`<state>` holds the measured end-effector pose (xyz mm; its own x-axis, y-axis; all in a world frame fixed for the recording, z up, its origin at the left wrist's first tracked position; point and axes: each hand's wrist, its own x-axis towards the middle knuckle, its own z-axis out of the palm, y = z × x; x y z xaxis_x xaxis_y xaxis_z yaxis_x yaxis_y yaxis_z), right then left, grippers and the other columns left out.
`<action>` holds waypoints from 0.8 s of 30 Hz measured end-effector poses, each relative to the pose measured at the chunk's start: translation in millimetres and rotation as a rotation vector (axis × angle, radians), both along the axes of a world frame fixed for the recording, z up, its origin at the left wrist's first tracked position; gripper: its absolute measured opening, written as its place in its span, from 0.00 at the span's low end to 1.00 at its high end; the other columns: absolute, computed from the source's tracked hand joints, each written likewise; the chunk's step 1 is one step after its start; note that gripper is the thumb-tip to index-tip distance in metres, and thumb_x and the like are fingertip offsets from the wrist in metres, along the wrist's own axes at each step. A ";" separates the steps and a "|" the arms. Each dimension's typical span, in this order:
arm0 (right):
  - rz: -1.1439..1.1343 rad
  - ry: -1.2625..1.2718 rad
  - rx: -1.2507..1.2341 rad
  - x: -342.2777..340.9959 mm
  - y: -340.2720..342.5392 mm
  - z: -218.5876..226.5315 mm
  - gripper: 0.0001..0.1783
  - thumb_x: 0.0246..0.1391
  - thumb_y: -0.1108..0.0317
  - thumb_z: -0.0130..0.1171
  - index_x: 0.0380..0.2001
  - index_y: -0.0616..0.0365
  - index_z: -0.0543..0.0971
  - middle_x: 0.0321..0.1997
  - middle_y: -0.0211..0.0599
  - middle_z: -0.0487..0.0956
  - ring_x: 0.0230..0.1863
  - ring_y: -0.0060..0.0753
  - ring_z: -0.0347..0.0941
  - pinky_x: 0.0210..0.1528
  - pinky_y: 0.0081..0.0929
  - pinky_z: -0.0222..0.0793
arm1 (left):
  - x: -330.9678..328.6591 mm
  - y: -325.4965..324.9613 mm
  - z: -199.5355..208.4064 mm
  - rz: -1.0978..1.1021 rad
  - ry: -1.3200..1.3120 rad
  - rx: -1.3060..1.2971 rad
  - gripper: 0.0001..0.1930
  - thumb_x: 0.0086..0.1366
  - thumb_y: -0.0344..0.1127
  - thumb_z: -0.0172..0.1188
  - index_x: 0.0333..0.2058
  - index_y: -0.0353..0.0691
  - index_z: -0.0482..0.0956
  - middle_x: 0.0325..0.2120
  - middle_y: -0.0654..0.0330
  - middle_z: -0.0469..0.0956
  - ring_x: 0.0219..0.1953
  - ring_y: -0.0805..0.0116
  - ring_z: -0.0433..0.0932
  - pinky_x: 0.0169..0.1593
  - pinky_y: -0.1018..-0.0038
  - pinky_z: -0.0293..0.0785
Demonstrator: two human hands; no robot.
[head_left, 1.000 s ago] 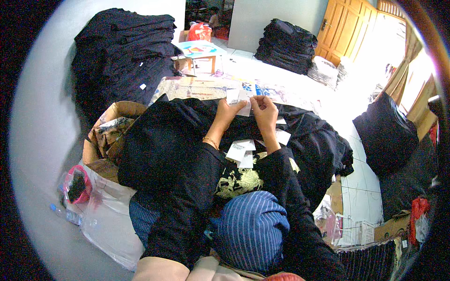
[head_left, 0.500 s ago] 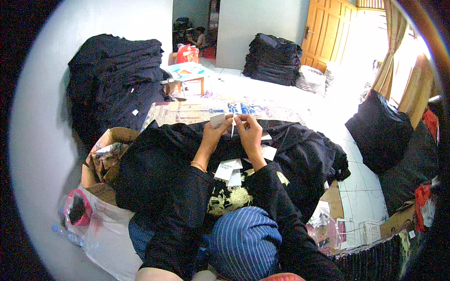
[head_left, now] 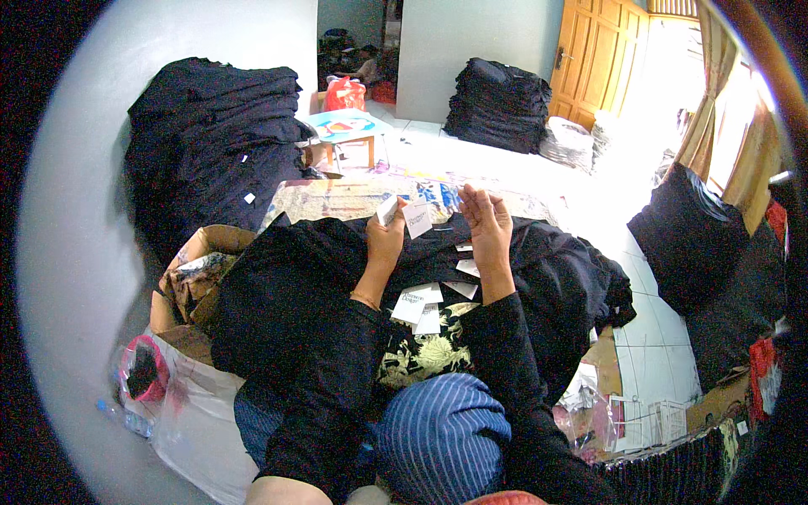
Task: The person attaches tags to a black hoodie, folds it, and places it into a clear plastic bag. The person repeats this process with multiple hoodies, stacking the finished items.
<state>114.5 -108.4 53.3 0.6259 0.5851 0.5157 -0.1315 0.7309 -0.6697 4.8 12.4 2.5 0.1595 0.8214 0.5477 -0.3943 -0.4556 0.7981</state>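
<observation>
My left hand (head_left: 385,244) is closed on white card tags; one square tag (head_left: 417,218) with dark print faces me beside the fingertips. To its right my right hand (head_left: 491,231) is raised with fingers stretched out, and no thing shows in it. Both hands are above a heap of black garments (head_left: 286,282) spread in front of me. More white tags (head_left: 411,304) lie on the cloth below the hands, partly overlapping. A pale yellow printed pattern (head_left: 431,352) shows on the black cloth between my forearms.
Tall piles of black cloth stand at the left wall (head_left: 206,143) and by the wooden door (head_left: 497,105). A cardboard box (head_left: 164,311) and a pink-rimmed bin (head_left: 160,383) are at the left. A low table (head_left: 370,151) stands beyond. More dark cloth (head_left: 690,236) is at the right.
My hands, close together before, are now apart. The right hand has moved to the right and its fingers have opened. A tag now hangs facing me at the left hand.
</observation>
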 end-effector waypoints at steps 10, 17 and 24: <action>-0.281 -0.649 -0.273 -20.7 -21.9 12.8 0.08 0.56 0.65 0.56 0.37 0.58 0.75 0.19 0.16 0.65 0.21 0.07 0.53 0.22 0.09 0.49 | -31.4 -54.1 57.6 0.206 0.091 0.638 0.07 0.52 0.28 0.64 0.32 0.37 0.80 0.30 0.60 0.72 0.29 0.69 0.75 0.32 0.77 0.71; -0.281 -0.650 -0.345 -22.1 -49.5 28.6 0.08 0.49 0.68 0.62 0.30 0.62 0.80 0.22 0.26 0.77 0.23 0.11 0.67 0.25 0.13 0.63 | -27.0 -71.1 83.3 0.112 -0.090 0.755 0.09 0.52 0.24 0.63 0.35 0.38 0.81 0.30 0.59 0.74 0.30 0.68 0.77 0.33 0.77 0.73; -1.004 -0.578 -0.318 7.8 -91.0 52.5 0.08 0.53 0.66 0.59 0.28 0.60 0.78 0.16 0.15 0.58 0.20 0.10 0.48 0.21 0.15 0.42 | -7.5 -49.5 50.4 -0.142 0.527 0.609 0.14 0.55 0.42 0.63 0.38 0.42 0.81 0.32 0.55 0.79 0.33 0.64 0.78 0.38 0.71 0.73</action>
<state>122.3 -199.4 105.8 0.5991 0.1205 0.7915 0.7817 0.1260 -0.6108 -2.6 -37.1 52.8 0.6012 0.3567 0.7151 -0.1227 -0.8430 0.5237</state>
